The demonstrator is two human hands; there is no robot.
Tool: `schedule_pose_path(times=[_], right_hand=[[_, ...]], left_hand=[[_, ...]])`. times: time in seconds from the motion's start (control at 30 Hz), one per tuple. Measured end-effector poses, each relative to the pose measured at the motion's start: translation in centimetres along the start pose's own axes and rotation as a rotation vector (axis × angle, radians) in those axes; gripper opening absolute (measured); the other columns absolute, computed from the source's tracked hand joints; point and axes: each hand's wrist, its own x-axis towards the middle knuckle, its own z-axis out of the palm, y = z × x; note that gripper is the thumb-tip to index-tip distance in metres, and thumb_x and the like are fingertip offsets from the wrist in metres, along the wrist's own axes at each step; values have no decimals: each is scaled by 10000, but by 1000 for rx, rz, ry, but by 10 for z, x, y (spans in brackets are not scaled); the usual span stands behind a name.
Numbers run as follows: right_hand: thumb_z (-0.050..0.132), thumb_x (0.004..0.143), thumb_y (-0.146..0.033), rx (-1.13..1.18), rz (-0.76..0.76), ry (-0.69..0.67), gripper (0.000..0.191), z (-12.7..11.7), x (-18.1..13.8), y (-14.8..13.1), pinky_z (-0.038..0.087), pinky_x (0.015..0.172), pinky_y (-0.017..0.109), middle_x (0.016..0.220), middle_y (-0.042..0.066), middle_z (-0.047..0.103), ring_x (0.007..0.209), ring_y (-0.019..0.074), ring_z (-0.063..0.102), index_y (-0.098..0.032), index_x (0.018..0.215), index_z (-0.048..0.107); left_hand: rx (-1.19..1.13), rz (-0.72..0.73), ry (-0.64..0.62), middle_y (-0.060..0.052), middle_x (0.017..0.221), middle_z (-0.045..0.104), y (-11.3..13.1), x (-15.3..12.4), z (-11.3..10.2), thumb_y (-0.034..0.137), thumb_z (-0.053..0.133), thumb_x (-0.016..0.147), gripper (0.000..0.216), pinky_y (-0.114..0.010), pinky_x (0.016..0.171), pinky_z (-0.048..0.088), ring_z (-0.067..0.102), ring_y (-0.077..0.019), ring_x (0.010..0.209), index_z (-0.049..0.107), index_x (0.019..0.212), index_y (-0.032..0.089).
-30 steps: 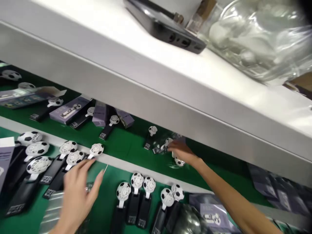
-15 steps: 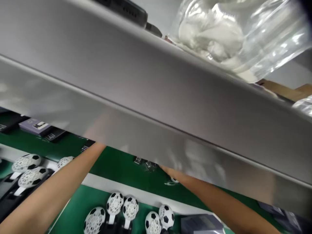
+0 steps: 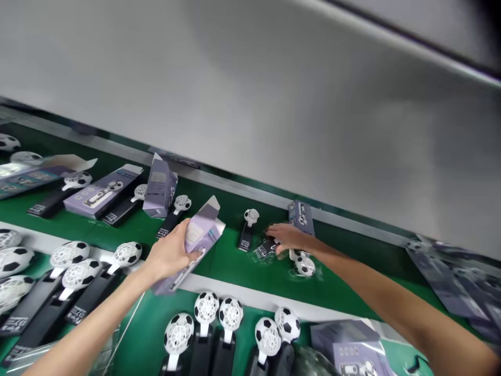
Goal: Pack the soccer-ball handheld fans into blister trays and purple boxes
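My left hand (image 3: 172, 254) is closed round a purple carton (image 3: 203, 237), which is tilted with its top flaps open. Over the green belt, my right hand (image 3: 286, 237) has its fingers curled down on a handheld fan in clear plastic (image 3: 266, 248). The fan's black labelled handle shows left of the fingers, and a white and black football-patterned head (image 3: 304, 265) lies right of them. Between my hands lies an unwrapped fan (image 3: 246, 230) with a black handle. Behind my right hand rests another purple carton (image 3: 301, 216).
A grey metal panel (image 3: 250, 104) hangs low above the belt. More cartons (image 3: 104, 192) and fans lie along the left. Several football-patterned fans (image 3: 206, 308) stand in rows nearer me, beside a purple box (image 3: 352, 347). Purple packs (image 3: 442, 277) are heaped at the right.
The view has dropped below the panel edge, which hid both hands before. Both hands now show, the left with a carton and the right on the wrapped fan.
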Motion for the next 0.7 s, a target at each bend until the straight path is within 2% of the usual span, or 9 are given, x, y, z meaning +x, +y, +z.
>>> schedule_pose_path(times=[0.07, 0.13, 0.23, 0.4, 0.43, 0.5, 0.6, 0.63, 0.7], right_hand=[[638, 788, -232, -54, -110, -185, 276, -8, -2, 12, 432, 840, 203, 1020, 136, 762, 981, 58, 692, 28, 823, 724], [633, 804, -258, -114, -156, -263, 347, -13, -6, 21, 410, 893, 206, 1083, 149, 750, 1056, 64, 665, 49, 941, 719], [699, 821, -217, -199, -209, -339, 333, -12, -15, 24, 386, 966, 207, 1142, 128, 738, 1124, 96, 632, 12, 1063, 716], [897, 586, -137, -381, -281, -528, 342, -13, -29, 18, 494, 872, 283, 926, 59, 746, 909, 214, 672, -137, 901, 765], [882, 613, -167, -418, -268, -520, 341, -19, -32, 16, 507, 843, 310, 943, 81, 741, 901, 241, 672, -134, 931, 764], [804, 743, -270, -478, -166, -369, 388, -38, -41, 6, 518, 817, 359, 1074, 140, 722, 960, 297, 668, -124, 1097, 741], [702, 854, -421, -512, -19, -131, 462, -67, -54, -32, 520, 789, 360, 1191, 140, 692, 984, 297, 659, -177, 1246, 680], [692, 864, -406, -503, -57, -151, 426, -72, -57, -51, 517, 785, 340, 1180, 120, 695, 964, 270, 657, -198, 1235, 678], [694, 860, -328, -474, -279, -322, 327, -73, -59, -88, 508, 804, 316, 1112, 98, 704, 928, 231, 648, -191, 1157, 691]], left_hand=[[-414, -18, -174, -114, 1356, 663, 2, -17, -18, 510, 739, 791, 907, -470, 955, 564, 694, -343, 1133, 289, 1540, 269], [-703, -120, -306, -89, 1326, 692, 2, -39, -28, 557, 782, 754, 985, -436, 908, 594, 736, -309, 1050, 256, 1551, 316], [-911, -285, -427, -96, 1274, 726, -2, -67, -23, 542, 831, 699, 1076, -426, 826, 613, 761, -318, 967, 243, 1572, 318], [-1115, -478, -524, -149, 1153, 770, -23, -76, 3, 538, 854, 625, 1154, -382, 685, 607, 757, -352, 949, 295, 1573, 190], [-1103, -474, -532, -151, 1168, 766, -28, -75, 4, 530, 854, 631, 1144, -375, 688, 607, 756, -349, 958, 302, 1574, 188], [-1045, -405, -576, -134, 1246, 743, -34, -69, 3, 524, 830, 683, 1051, -370, 745, 611, 750, -336, 1002, 347, 1566, 222], [-896, -199, -689, -77, 1326, 713, -20, -55, -2, 499, 802, 740, 864, -373, 905, 591, 708, -322, 1139, 475, 1511, 287], [-853, -129, -733, -64, 1317, 719, -7, -49, -1, 490, 795, 750, 830, -379, 935, 582, 697, -320, 1165, 496, 1500, 299], [-780, 3, -864, -61, 1284, 735, 28, -33, 1, 464, 792, 748, 828, -401, 928, 585, 707, -326, 1145, 498, 1505, 301]])
